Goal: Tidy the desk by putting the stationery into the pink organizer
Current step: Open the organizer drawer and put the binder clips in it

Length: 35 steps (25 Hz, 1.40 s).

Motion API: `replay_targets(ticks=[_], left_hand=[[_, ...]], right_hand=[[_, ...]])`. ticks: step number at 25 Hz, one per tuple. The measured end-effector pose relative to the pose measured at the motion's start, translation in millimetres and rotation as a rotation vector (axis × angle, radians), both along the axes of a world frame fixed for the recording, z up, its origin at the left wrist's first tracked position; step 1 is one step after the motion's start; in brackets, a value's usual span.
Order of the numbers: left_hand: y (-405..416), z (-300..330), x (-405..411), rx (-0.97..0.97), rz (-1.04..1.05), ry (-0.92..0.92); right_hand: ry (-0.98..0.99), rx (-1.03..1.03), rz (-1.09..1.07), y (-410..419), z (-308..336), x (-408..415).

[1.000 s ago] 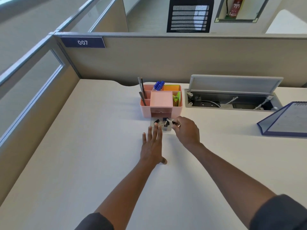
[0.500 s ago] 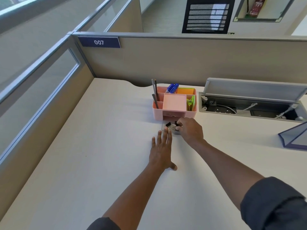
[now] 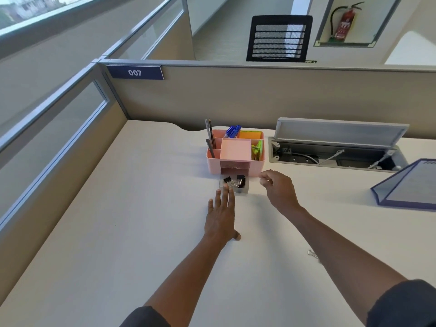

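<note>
The pink organizer [image 3: 213, 165] stands at the back of the desk with pencils [image 3: 209, 135], blue pens [image 3: 232, 131], orange notes [image 3: 250, 135] and a green clip [image 3: 256, 150] in its compartments. Its small clear drawer [image 3: 245, 188] is pulled out in front and holds black binder clips [image 3: 240, 180]. My left hand [image 3: 220, 217] lies flat on the desk, fingertips touching the drawer's near edge. My right hand [image 3: 278, 187] hovers just right of the drawer, fingers loosely curled, nothing visible in them. A metal paper clip [image 3: 312, 253] lies beside my right forearm.
An open cable hatch [image 3: 339, 152] with its lid raised sits right of the organizer. A blue-edged document holder [image 3: 410, 185] lies at the far right. Partition walls close the desk at the back and left.
My right hand has lifted off the drawer and drawn back to the right, uncovering the binder clips. My left hand has stayed flat against the drawer.
</note>
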State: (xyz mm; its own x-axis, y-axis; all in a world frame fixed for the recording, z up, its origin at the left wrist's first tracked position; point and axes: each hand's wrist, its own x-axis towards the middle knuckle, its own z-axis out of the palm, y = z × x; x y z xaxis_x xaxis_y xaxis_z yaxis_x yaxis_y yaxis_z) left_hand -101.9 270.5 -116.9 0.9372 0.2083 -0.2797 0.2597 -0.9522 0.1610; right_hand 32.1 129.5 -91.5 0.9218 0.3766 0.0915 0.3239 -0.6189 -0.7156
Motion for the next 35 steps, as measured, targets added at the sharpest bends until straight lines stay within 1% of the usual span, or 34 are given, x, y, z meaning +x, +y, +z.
replay_targets(ticks=[3,6,10,18,24,28,31,35], left_hand=[[-24.6,1.5,-11.8,-0.032,0.034,-0.089],[-55.6,2.0,-26.1,-0.093,0.025,-0.188],[-102.3,3.0,-41.5,-0.158,-0.016,-0.170],[-188.4,1.3,-50.6,-0.246,-0.090,-0.135],[-244.2,-4.6,-48.0,-0.269,-0.118,-0.126],[-268.3,-3.0,-38.9,-0.263,-0.151,-0.113],[-279.7,-4.9,-29.1,-0.246,-0.156,-0.059],[-287.2,-7.0,-17.9,-0.273,-0.145,-0.024]], right_hand=[[0.012,0.114,-0.063,-45.2,1.3,-10.6],[0.033,0.153,-0.128,-95.7,-1.6,-27.1],[0.070,0.148,-0.226,-158.0,-12.6,-56.9],[0.111,0.095,-0.361,-250.2,-34.4,-106.8],[0.179,0.063,-0.309,-292.7,-54.4,-129.4],[0.149,0.049,-0.244,-301.6,-63.0,-136.1],[0.135,0.019,-0.175,-306.4,-68.0,-135.7],[0.133,-0.014,-0.116,-312.7,-73.5,-132.2]])
